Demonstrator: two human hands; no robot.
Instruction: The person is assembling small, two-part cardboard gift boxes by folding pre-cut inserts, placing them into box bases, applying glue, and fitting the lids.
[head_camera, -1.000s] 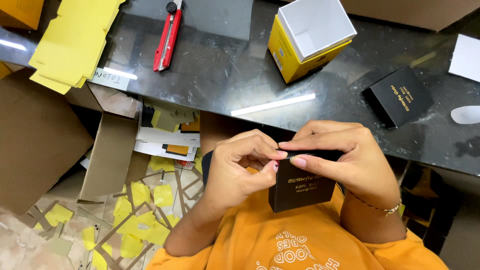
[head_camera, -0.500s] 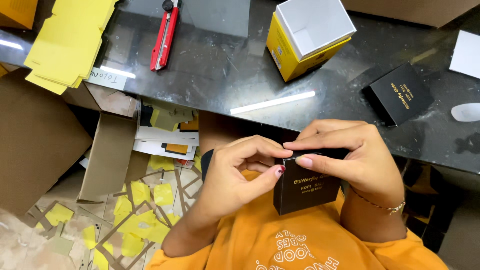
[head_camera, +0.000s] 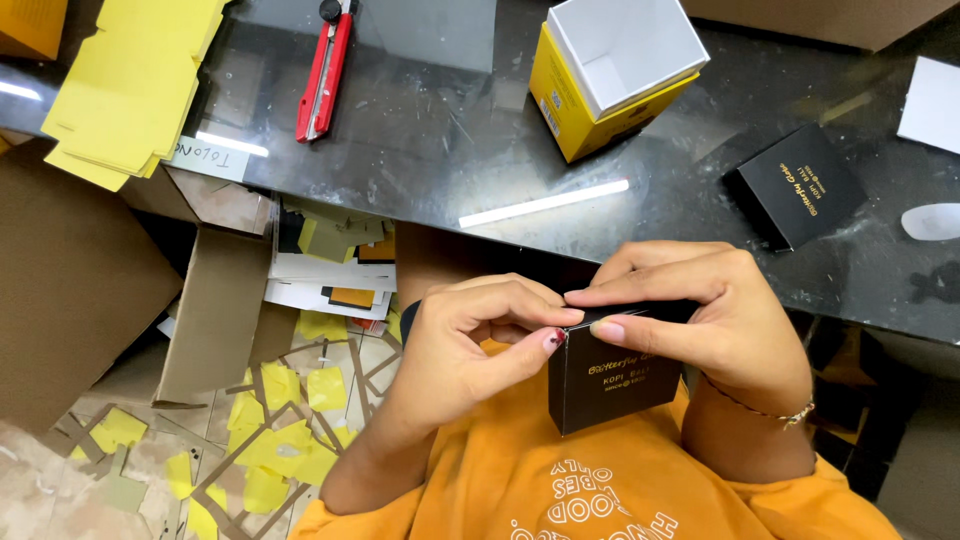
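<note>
Bench: a dark glossy bench (head_camera: 420, 130) is running across the top of the view, carrying everything but the held box.
Cardboard: a big brown carton (head_camera: 70, 290) is sitting below the bench edge on the left, above a floor littered with yellow scraps (head_camera: 280, 440).
Yellow stack: flat yellow sheets (head_camera: 130, 80) are lying on the bench's left end.
Open box: a yellow box with a white inside (head_camera: 612, 70) is standing open, well apart from the hands.
Right hand: the right hand (head_camera: 710, 320) is wrapping over the top of the small black box (head_camera: 612, 385), grip closed on it, thumb pressing along the upper front edge.
Left hand: the left hand (head_camera: 470, 340) is pinching at the box's upper left corner, thumb tip touching it.
Black box: it is being held above the lap, in front of the orange shirt (head_camera: 560, 490), below the bench edge, upright; it is lying between both hands, the right one covering more of it.
Second black box: another (head_camera: 795, 195) is lying flat on the bench to the right.
Cutter: a red knife (head_camera: 325, 75) is lying far off; nothing is standing between hands and box.
</note>
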